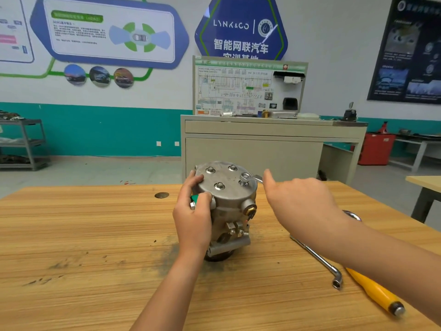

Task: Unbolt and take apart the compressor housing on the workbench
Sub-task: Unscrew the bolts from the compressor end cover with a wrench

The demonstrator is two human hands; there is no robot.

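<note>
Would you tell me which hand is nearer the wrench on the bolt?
Right. The right hand meets the wrench at its handle; the left hand grips the housing on the opposite side.

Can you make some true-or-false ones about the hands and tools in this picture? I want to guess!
1. The compressor stands on a wooden workbench. True.
2. Both hands are on the wrench. False: the left hand grips the compressor; only the right hand is at the wrench.
3. The wrench sits on a bolt in the top cover. True.
4. A hand holds the yellow-handled tool. False: it lies on the workbench.
5. Every bolt is out of the top cover. False: other bolts sit in it.
</note>
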